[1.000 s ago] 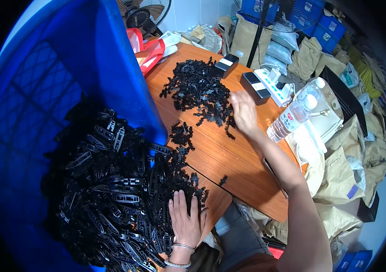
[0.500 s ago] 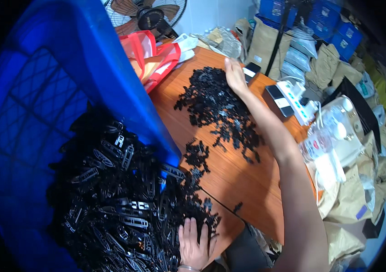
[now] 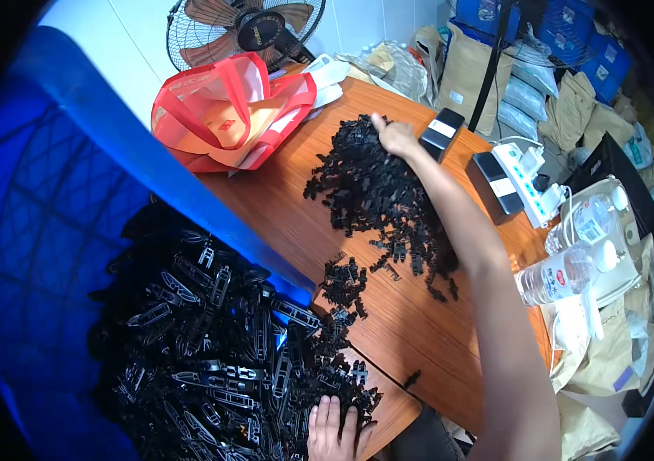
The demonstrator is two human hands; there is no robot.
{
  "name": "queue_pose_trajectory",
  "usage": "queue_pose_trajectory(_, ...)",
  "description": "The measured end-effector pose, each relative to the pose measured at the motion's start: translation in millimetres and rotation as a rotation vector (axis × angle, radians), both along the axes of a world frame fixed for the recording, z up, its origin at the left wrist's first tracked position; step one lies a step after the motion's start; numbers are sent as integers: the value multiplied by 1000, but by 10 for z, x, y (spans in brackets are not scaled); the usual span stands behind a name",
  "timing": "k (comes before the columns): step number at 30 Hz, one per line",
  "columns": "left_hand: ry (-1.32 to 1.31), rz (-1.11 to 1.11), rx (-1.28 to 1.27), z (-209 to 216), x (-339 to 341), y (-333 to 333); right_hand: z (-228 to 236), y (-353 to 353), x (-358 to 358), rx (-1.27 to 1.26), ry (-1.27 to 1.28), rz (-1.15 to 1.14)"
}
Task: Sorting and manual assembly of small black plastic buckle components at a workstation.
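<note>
A wooden worktop (image 3: 265, 203) stands in a cluttered room, with a fan (image 3: 261, 32) at its far end and brown sacks (image 3: 469, 73) and blue crates (image 3: 565, 27) behind. White labels mark two small black boxes (image 3: 496, 184) beside a white power strip (image 3: 525, 184); their print is too small to make out. Two clear plastic bottles (image 3: 561, 278) have printed labels, the nearer one with a red mark. A red-trimmed bag (image 3: 227, 127) bears pale lettering. One sack at right has a purple sticker (image 3: 622, 378).

At left, a large blue bin (image 3: 123, 146) holds a heap of long, slotted black parts (image 3: 211, 369). Smaller black pieces (image 3: 377, 180) are piled mid-worktop, more of them scattered near the bin. The left hand (image 3: 333, 436) rests on dark pieces at the near edge, fingers (image 3: 324, 415) extended and slightly apart. The right hand (image 3: 397, 140) touches the pile's far side; whether its fingers grip anything cannot be told.
</note>
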State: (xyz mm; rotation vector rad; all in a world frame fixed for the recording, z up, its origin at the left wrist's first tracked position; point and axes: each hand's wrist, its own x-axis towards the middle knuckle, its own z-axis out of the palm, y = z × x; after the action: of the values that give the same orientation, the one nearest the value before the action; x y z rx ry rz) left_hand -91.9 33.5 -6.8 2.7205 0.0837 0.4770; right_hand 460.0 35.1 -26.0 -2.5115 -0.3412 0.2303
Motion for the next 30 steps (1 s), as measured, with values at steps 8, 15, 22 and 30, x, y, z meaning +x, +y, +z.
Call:
queue_pose_trajectory(8,16,30,34,20,-49,60,470,-53,-1202,339,-184,48)
queue_pose_trajectory(15,22,-15,-50,-13,-67,14,-23,242,184,507,-265,119)
queue_pose_trajectory(22,27,2,0,-42,-71,13,-159,358,472,429,30,494)
queue_pose_trajectory(30,17,21,0,49,47,27,353,-72,-83,262,475,723)
